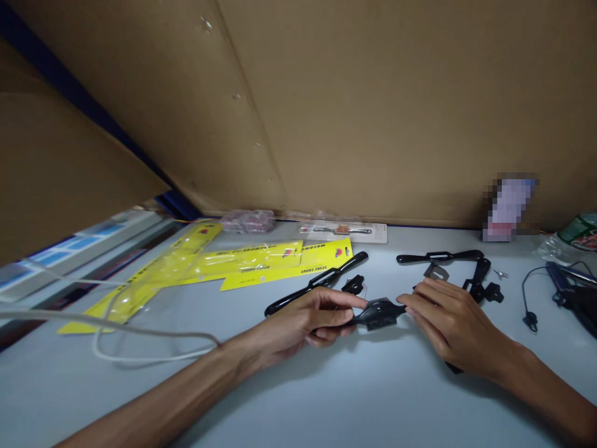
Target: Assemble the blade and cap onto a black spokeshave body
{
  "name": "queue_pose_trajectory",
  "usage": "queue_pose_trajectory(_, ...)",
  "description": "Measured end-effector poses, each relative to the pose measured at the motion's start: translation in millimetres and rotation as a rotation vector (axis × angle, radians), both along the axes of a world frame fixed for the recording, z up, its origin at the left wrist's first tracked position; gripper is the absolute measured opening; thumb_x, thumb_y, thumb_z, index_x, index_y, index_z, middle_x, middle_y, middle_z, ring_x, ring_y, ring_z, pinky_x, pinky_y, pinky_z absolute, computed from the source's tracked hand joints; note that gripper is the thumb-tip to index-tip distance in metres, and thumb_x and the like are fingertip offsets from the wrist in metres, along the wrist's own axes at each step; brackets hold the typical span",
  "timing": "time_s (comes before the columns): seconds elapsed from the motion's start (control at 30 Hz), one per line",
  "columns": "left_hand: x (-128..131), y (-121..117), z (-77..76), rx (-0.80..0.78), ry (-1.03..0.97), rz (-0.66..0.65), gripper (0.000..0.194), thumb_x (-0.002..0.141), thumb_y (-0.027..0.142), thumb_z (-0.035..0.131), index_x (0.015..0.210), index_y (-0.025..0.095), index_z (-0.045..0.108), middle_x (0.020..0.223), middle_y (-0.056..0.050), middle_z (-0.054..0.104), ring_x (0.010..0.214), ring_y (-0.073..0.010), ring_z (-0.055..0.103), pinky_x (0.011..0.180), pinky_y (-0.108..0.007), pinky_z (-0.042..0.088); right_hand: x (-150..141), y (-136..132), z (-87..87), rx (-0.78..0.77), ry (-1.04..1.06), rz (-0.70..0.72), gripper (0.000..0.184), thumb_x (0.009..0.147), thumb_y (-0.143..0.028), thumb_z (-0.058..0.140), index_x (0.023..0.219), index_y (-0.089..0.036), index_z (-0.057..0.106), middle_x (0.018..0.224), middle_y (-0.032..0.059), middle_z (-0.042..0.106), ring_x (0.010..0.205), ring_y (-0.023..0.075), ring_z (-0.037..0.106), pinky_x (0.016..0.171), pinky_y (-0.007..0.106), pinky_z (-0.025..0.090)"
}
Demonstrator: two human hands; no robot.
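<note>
Between both hands is a black spokeshave (380, 313), held level above the table with its flat middle facing me. My left hand (321, 317) is closed on its left handle, the index finger stretched along the top edge. On the other side my right hand (450, 317) pinches the right handle, and most of that handle is hidden under the fingers. Behind my left hand lies another spokeshave body (317, 283) with a small black cap (353, 285) beside it. Further right rest a spokeshave frame (439, 256), a thin metal blade (436, 272) and another black cap (493, 292).
Yellow printed cards (286, 264) with clear plastic covers lie at the back left. A packaged spokeshave (342, 231) is by the cardboard wall (326, 112). Small screws (500, 274), a blurred phone (508, 208) and a plastic bottle (578, 233) are on the right. White cables (153, 317) cross the left side.
</note>
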State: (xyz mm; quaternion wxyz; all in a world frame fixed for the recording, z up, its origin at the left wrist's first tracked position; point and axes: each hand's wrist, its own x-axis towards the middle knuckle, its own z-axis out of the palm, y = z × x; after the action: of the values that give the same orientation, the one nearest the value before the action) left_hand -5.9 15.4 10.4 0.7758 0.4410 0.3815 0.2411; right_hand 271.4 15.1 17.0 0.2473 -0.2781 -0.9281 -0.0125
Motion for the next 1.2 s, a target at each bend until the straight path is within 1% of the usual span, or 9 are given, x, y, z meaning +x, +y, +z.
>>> queue_pose_trajectory(0.2,0.2,-0.7,0.8,-0.052,-0.039,0.002,0.040,0.078,0.038,0.084,0.111,0.017,0.077,0.070,0.001,0.055,0.051,-0.0031,0.024,0.046,-0.021,0.006,0.4,0.2,-1.5,-0.017,-0.016,-0.003,0.029,0.105,-0.014,0.040,0.106,-0.011,0.069,0.084,0.0091,0.063,0.076,0.0228,0.053,0.068,0.036,0.043)
queue_pose_trajectory(0.4,-1.1,0.7,-0.6,-0.100,-0.069,0.004,0.039,0.077,0.036,0.085,0.109,0.017,0.076,0.070,0.001,0.057,0.049,-0.0024,0.024,0.046,-0.020,0.006,-0.3,0.1,-1.7,0.000,-0.015,-0.007,0.031,0.106,-0.016,0.039,0.108,-0.010,0.069,0.083,0.0088,0.063,0.075,0.0227,0.054,0.067,0.036,0.042)
queue_pose_trajectory(0.53,-2.0,1.6,-1.1,-0.146,-0.072,0.028,0.042,0.076,0.034,0.086,0.112,0.015,0.074,0.068,0.001,0.058,0.048,-0.0021,0.023,0.045,-0.020,0.007,-0.3,-0.6,-1.4,-0.013,-0.024,-0.014,0.032,0.107,-0.018,0.037,0.106,-0.012,0.068,0.082,0.0080,0.062,0.074,0.0227,0.054,0.066,0.036,0.043)
queue_pose_trajectory(0.63,-2.8,1.2,-1.1,-0.178,-0.079,0.045,0.040,0.077,0.031,0.084,0.112,0.015,0.073,0.066,0.000,0.059,0.047,-0.0021,0.021,0.045,-0.020,0.006,-0.7,-1.6,-1.2,-0.027,-0.030,-0.014,0.032,0.106,-0.017,0.037,0.107,-0.012,0.068,0.082,0.0079,0.063,0.074,0.0225,0.055,0.066,0.035,0.043)
queue_pose_trajectory(0.83,-3.9,2.7,-1.5,-0.217,-0.099,0.049,0.034,0.076,0.029,0.083,0.106,0.016,0.073,0.061,0.002,0.056,0.045,-0.0017,0.018,0.044,-0.019,0.005,-3.0,-3.6,-1.2,-0.066,0.004,-0.019,0.032,0.106,-0.018,0.037,0.107,-0.013,0.068,0.083,0.0079,0.064,0.072,0.0211,0.056,0.064,0.034,0.043)
queue_pose_trajectory(1.0,-2.9,3.2,-0.9,-0.252,-0.132,0.035,0.038,0.073,0.030,0.087,0.103,0.014,0.072,0.059,0.003,0.054,0.043,-0.0007,0.016,0.041,-0.016,0.004,-3.9,-5.0,0.6,-0.128,0.047,-0.031,0.032,0.106,-0.019,0.036,0.106,-0.014,0.068,0.081,0.0064,0.062,0.069,0.0191,0.055,0.061,0.031,0.040)
queue_pose_trajectory(1.2,0.0,0.0,-0.5,-0.252,-0.197,0.031,0.030,0.075,0.026,0.083,0.099,0.013,0.072,0.054,0.006,0.049,0.039,-0.0002,0.014,0.036,-0.015,0.005,-2.9,-4.6,-0.7,-0.232,0.097,-0.025,0.031,0.106,-0.019,0.036,0.106,-0.016,0.067,0.091,0.0083,0.069,0.076,0.0190,0.062,0.067,0.031,0.045)
